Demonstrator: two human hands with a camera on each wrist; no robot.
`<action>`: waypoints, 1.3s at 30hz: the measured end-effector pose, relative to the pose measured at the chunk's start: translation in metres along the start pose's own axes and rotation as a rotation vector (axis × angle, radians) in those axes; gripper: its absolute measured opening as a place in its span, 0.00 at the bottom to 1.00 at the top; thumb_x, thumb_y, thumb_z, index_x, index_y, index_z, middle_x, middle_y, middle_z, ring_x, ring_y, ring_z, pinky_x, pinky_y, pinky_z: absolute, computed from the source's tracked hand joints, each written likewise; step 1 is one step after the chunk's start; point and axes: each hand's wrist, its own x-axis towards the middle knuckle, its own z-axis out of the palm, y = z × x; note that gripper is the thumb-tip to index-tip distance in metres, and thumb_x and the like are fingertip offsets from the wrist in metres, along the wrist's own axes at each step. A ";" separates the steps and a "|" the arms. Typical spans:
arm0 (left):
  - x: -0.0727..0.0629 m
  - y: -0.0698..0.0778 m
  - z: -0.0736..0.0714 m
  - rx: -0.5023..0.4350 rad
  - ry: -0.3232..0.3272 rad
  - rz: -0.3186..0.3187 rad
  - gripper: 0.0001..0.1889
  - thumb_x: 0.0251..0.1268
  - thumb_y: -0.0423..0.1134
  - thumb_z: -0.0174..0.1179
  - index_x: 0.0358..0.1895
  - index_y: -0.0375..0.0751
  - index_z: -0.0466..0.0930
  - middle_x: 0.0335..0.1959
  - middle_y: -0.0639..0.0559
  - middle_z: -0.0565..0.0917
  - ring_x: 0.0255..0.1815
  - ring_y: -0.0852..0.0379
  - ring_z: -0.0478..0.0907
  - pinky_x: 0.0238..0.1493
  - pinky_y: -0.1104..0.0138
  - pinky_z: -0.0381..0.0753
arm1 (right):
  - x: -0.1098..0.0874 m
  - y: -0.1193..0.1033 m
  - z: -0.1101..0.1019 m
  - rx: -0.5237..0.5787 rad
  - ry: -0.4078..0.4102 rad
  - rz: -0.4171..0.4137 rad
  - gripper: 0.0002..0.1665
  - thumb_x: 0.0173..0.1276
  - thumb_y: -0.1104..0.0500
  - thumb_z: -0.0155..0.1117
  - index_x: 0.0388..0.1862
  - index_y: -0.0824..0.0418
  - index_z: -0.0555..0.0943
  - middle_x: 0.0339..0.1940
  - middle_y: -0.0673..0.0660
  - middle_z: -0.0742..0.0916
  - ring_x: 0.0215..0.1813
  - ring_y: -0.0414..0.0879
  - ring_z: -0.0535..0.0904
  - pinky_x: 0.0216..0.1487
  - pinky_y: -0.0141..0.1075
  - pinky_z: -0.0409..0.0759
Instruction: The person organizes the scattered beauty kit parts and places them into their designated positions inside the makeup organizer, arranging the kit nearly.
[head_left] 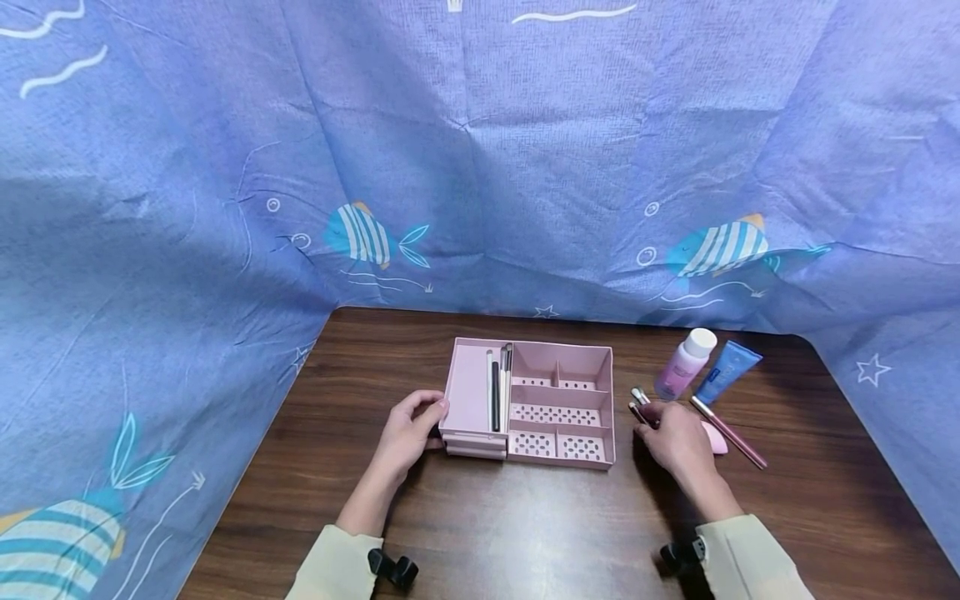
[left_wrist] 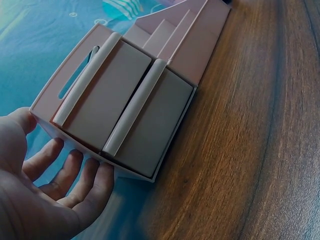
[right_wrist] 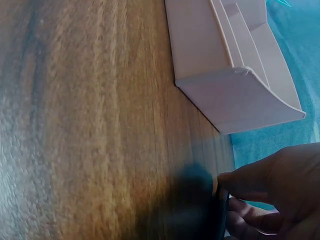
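Two at once, apparently, pinched brushes [head_left: 639, 396] in right fingers [right_wrist: 250, 180]; gripped organizer [head_left: 468, 392] with left fingers [left_wrist: 70, 170]; risked toppling bottle [head_left: 681, 368] just beyond right fingers by lifting wide.

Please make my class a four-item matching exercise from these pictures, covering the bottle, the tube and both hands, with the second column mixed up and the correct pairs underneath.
Column one
1. Bottle
2. Tube
3. Left hand
4. Right hand

Column two
A. To the right of the organizer, by two brush tips
B. Blue all along its visible body
C. Touching the organizer's left side
D. Pinkish body with a white cap

Pairs: 1-D, 2-B, 3-C, 4-A
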 end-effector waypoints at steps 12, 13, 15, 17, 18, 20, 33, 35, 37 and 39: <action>-0.001 0.001 0.001 0.008 0.006 0.002 0.14 0.72 0.38 0.63 0.55 0.36 0.82 0.41 0.47 0.82 0.39 0.57 0.81 0.33 0.58 0.89 | 0.002 0.002 0.002 -0.047 -0.017 -0.011 0.16 0.63 0.62 0.70 0.51 0.60 0.88 0.46 0.70 0.89 0.45 0.72 0.83 0.35 0.59 0.79; -0.001 0.001 0.001 0.011 0.007 0.004 0.14 0.72 0.38 0.63 0.56 0.36 0.82 0.41 0.47 0.82 0.39 0.57 0.81 0.33 0.58 0.89 | 0.002 0.003 0.002 -0.046 -0.016 -0.010 0.16 0.63 0.62 0.70 0.51 0.60 0.88 0.46 0.69 0.89 0.44 0.71 0.84 0.35 0.58 0.79; -0.001 0.001 0.001 0.013 0.008 0.003 0.14 0.72 0.38 0.63 0.56 0.36 0.82 0.41 0.47 0.82 0.38 0.57 0.81 0.33 0.58 0.89 | 0.002 0.003 0.001 -0.040 -0.012 -0.010 0.16 0.63 0.62 0.71 0.50 0.60 0.88 0.44 0.67 0.90 0.44 0.69 0.84 0.34 0.57 0.79; -0.001 0.001 0.001 0.015 0.010 0.002 0.14 0.72 0.38 0.63 0.55 0.36 0.82 0.41 0.47 0.82 0.38 0.57 0.81 0.34 0.57 0.89 | 0.002 0.003 0.000 -0.030 -0.006 -0.011 0.16 0.62 0.62 0.71 0.50 0.60 0.88 0.41 0.64 0.90 0.43 0.67 0.84 0.33 0.55 0.79; -0.001 0.001 0.001 0.016 0.010 0.003 0.14 0.72 0.38 0.63 0.55 0.36 0.82 0.41 0.47 0.82 0.38 0.57 0.81 0.34 0.57 0.90 | 0.002 0.003 0.000 -0.025 -0.004 -0.012 0.16 0.62 0.62 0.71 0.50 0.61 0.87 0.40 0.62 0.91 0.42 0.66 0.85 0.33 0.55 0.79; 0.000 0.001 0.001 0.015 0.011 0.002 0.14 0.72 0.38 0.63 0.55 0.36 0.82 0.41 0.47 0.82 0.38 0.57 0.81 0.34 0.57 0.90 | 0.002 0.003 -0.001 -0.014 -0.001 -0.015 0.16 0.62 0.62 0.71 0.50 0.61 0.87 0.38 0.60 0.91 0.41 0.65 0.85 0.32 0.54 0.78; -0.001 0.002 0.001 0.014 0.009 -0.005 0.14 0.72 0.39 0.63 0.55 0.36 0.82 0.41 0.47 0.83 0.38 0.57 0.81 0.35 0.56 0.90 | 0.004 -0.004 -0.014 0.043 0.026 -0.036 0.17 0.65 0.61 0.69 0.52 0.64 0.87 0.39 0.63 0.90 0.41 0.60 0.84 0.38 0.52 0.80; -0.002 0.002 0.000 0.017 0.010 -0.001 0.14 0.72 0.39 0.63 0.55 0.36 0.82 0.41 0.47 0.83 0.38 0.57 0.81 0.35 0.55 0.90 | 0.004 -0.007 -0.017 0.055 0.045 -0.051 0.16 0.66 0.61 0.70 0.52 0.64 0.87 0.40 0.64 0.91 0.42 0.61 0.85 0.40 0.53 0.81; -0.002 0.002 0.000 0.018 0.010 0.003 0.15 0.72 0.39 0.63 0.56 0.35 0.82 0.41 0.47 0.83 0.38 0.57 0.81 0.35 0.55 0.90 | 0.005 -0.009 -0.021 0.073 0.062 -0.064 0.16 0.65 0.61 0.70 0.51 0.65 0.87 0.38 0.63 0.91 0.42 0.61 0.86 0.40 0.54 0.82; -0.002 0.003 0.001 0.017 0.008 0.004 0.15 0.72 0.39 0.63 0.56 0.35 0.82 0.41 0.47 0.83 0.38 0.57 0.81 0.34 0.55 0.90 | 0.006 -0.012 -0.025 0.089 0.076 -0.072 0.16 0.65 0.61 0.71 0.50 0.65 0.87 0.37 0.62 0.91 0.41 0.59 0.86 0.40 0.53 0.82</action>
